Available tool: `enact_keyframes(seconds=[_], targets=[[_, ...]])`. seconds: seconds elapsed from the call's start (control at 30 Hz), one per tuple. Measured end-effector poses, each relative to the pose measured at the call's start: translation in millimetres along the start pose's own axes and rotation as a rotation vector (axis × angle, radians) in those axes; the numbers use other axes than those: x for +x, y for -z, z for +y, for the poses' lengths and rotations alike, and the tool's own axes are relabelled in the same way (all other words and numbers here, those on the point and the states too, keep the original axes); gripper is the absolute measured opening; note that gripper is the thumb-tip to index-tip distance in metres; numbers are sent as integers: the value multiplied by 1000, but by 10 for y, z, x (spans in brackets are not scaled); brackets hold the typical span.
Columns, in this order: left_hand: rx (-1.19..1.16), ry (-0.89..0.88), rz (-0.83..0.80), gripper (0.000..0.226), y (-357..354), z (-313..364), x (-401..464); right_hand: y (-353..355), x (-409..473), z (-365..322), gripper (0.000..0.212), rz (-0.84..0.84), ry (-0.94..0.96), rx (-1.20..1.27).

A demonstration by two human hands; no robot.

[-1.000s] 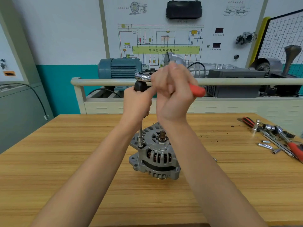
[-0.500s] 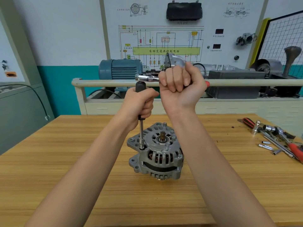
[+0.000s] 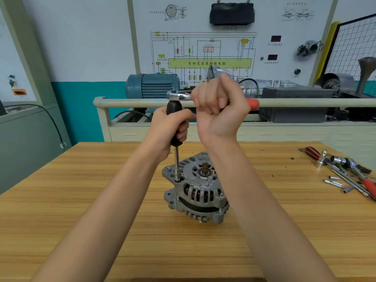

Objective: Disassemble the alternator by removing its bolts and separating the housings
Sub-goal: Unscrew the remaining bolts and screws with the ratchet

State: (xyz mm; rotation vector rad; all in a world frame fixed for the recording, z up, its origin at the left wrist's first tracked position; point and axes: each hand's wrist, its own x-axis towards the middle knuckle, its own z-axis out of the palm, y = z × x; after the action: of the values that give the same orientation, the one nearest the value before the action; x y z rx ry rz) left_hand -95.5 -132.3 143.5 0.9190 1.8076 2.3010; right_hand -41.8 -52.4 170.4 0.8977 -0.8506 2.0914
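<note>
A workshop with a wiring-diagram board lies behind the wooden bench (image 3: 81,200). The left hand (image 3: 169,127) has its grip curled round a black-handled driver extension (image 3: 175,127), directly above the silver ribbed alternator (image 3: 195,190) standing on the bench. Just right, the right hand (image 3: 218,107) grips the chrome, red-handled ratchet (image 3: 179,96).
</note>
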Motion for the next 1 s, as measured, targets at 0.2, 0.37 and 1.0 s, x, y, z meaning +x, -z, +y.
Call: enact_keyframes(seconds=[0.2,0.37,1.0], targets=[[28,42,-127,48,-56,-13,39,292,155,-74,59,194,-223,437],[41,47,79,45,-142,-40,50,163,29,-36,50,66,-82,180],[84,-75,376,37,-201,52,143,125,-142,-9,39,-151,80,-467]])
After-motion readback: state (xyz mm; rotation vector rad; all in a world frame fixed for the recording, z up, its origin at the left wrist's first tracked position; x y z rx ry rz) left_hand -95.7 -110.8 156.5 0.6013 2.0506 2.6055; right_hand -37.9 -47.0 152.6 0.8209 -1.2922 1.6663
